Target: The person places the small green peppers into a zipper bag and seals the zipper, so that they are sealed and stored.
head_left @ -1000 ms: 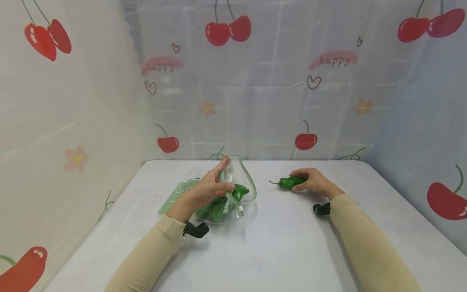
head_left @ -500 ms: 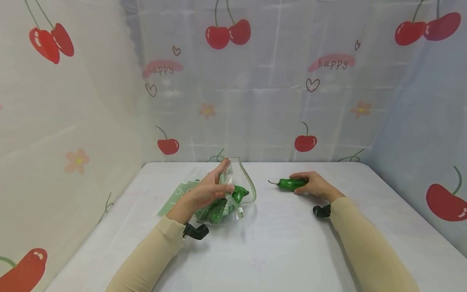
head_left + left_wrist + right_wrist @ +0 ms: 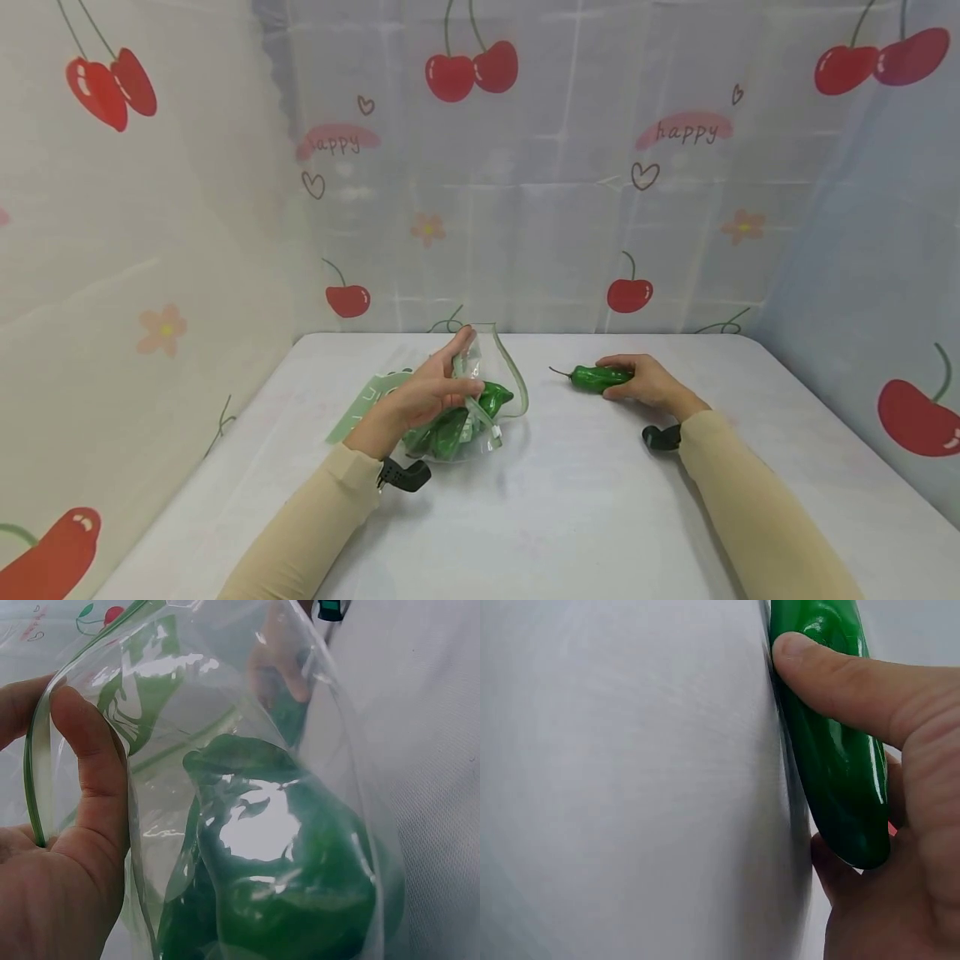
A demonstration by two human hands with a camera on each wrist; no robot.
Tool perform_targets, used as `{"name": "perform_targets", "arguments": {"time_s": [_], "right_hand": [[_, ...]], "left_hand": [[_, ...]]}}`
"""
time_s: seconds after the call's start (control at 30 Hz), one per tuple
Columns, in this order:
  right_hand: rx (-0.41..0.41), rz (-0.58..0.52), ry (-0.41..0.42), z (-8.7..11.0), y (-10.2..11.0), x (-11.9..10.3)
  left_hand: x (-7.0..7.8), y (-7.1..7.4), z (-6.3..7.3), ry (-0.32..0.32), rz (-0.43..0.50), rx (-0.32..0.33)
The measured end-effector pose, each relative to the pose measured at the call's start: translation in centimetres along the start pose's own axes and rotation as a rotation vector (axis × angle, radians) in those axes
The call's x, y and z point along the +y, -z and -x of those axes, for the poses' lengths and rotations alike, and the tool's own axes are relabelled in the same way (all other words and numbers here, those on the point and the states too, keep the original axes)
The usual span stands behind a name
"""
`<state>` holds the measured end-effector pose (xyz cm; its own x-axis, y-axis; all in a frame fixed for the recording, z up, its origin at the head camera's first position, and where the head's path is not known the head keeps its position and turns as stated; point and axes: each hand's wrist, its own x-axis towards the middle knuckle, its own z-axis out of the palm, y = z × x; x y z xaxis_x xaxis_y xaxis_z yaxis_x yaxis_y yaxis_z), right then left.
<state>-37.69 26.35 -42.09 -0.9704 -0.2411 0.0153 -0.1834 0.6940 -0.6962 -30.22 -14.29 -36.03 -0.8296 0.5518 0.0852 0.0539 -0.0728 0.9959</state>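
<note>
In the head view, my left hand (image 3: 420, 392) holds the mouth of a clear zip bag (image 3: 512, 360) with a green zip strip, left of centre on the table. Several glossy green peppers (image 3: 448, 432) lie inside it. The left wrist view shows fingers (image 3: 91, 765) at the zip edge, with a pepper (image 3: 300, 855) large behind the clear film. To the right, my right hand (image 3: 654, 383) grips a long green chili pepper (image 3: 591, 379) by its blunt end, the thin stem pointing left. Its thumb (image 3: 832, 671) presses along the pepper's side, close over the table.
A white table (image 3: 525, 517) spreads under both hands. Cloth walls (image 3: 495, 192) printed with cherries stand behind it and on both sides. The green-printed part of the bag (image 3: 358, 404) lies flat left of the left hand. Each wrist wears a small black camera (image 3: 662, 435).
The chili pepper in my right hand has turned slightly, its stem end swinging a little away and to the left. My left hand and the bag hold still.
</note>
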Motion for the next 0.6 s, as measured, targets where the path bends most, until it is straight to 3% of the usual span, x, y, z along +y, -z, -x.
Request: {"name": "perform_targets", "arguments": {"time_s": [0.6], "right_hand": [[0.034, -0.029, 0.015, 0.67, 0.28, -0.86]], "left_hand": [[-0.24, 0.17, -0.21, -0.008, -0.018, 0.0]]}}
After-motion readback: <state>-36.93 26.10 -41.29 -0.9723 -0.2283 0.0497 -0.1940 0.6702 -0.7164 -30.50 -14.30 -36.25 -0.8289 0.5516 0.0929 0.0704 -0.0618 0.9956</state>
